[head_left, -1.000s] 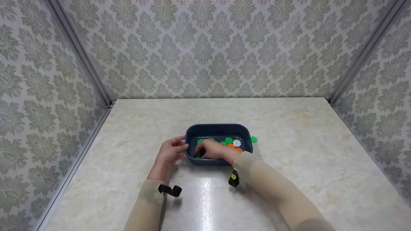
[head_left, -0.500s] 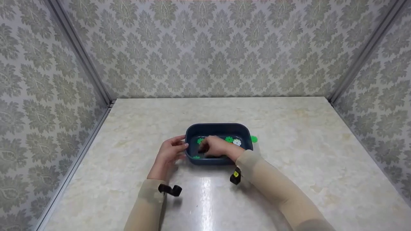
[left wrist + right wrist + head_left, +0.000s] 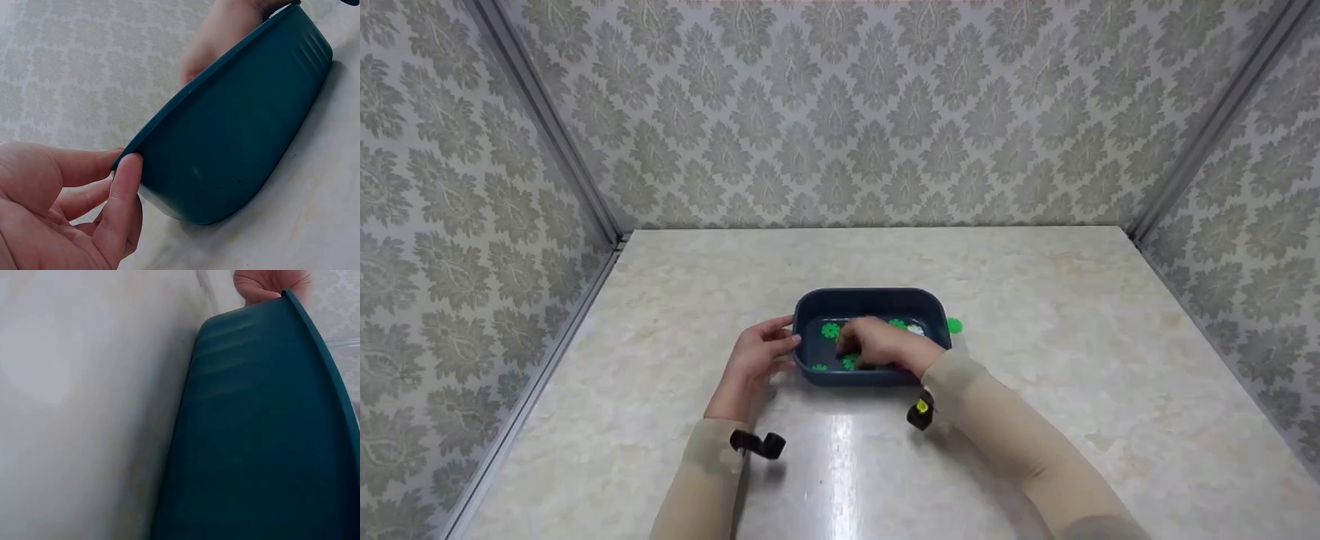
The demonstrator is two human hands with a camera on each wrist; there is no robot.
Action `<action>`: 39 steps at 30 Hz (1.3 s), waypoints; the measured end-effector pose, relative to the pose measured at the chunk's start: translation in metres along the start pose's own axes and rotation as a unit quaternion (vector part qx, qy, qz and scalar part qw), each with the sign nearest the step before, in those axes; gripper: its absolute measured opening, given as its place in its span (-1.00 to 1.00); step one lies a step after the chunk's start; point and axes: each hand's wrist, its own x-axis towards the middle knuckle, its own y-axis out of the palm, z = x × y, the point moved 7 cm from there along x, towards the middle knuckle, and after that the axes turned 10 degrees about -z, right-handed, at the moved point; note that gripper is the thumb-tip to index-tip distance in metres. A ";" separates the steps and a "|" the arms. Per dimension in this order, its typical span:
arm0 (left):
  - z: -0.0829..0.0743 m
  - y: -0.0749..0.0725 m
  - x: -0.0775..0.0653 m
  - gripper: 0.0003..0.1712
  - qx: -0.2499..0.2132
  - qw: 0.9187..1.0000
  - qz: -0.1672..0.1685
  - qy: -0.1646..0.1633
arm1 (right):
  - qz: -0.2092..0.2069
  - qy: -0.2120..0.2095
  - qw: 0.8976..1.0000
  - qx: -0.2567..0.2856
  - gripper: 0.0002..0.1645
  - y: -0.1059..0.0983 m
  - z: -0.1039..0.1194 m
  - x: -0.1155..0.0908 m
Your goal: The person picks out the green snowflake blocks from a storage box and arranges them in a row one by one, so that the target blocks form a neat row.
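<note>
A dark blue rectangular plastic basin (image 3: 870, 304) stands on the table, with flower-shaped plastic snowflake discs inside. My left hand (image 3: 757, 354) holds the basin's left end, and the left wrist view shows its thumb and fingers (image 3: 125, 183) at the rim. My right hand (image 3: 877, 341) reaches over the near right side into the basin with its fingers bent down. One green disc (image 3: 849, 362) lies right under those fingertips; whether they grip a disc is hidden. Another green disc (image 3: 830, 331) lies left of the right hand. A white disc (image 3: 915, 329) shows partly behind the right wrist.
Just outside the basin's right end is a round-edged green piece (image 3: 955, 325). The pale marbled table (image 3: 1035, 285) meets patterned walls at the back and both sides. Black wrist mounts (image 3: 761, 445) stick out from both sleeves.
My right hand has shifted to the right inside the basin, uncovering green discs on the left. Orange discs seen a second ago are now hidden behind it. The left hand stays put.
</note>
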 end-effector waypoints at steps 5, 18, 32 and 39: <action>-0.001 0.000 0.001 -0.46 0.006 1.000 -0.010 -0.001 | 0.000 -0.009 1.000 -0.020 -0.62 -0.002 -0.003 -0.002; -0.001 0.001 0.002 -0.45 0.006 1.000 -0.004 -0.002 | -0.032 -0.052 0.997 -0.046 -0.69 -0.007 -0.005 -0.010; -0.002 0.000 0.001 -0.43 0.006 1.000 -0.007 0.007 | -0.106 0.026 0.991 0.082 -0.61 -0.038 -0.019 -0.034; -0.001 0.000 0.002 -0.42 0.007 1.000 -0.012 -0.006 | -0.138 0.069 0.972 0.178 -0.57 -0.050 -0.032 -0.051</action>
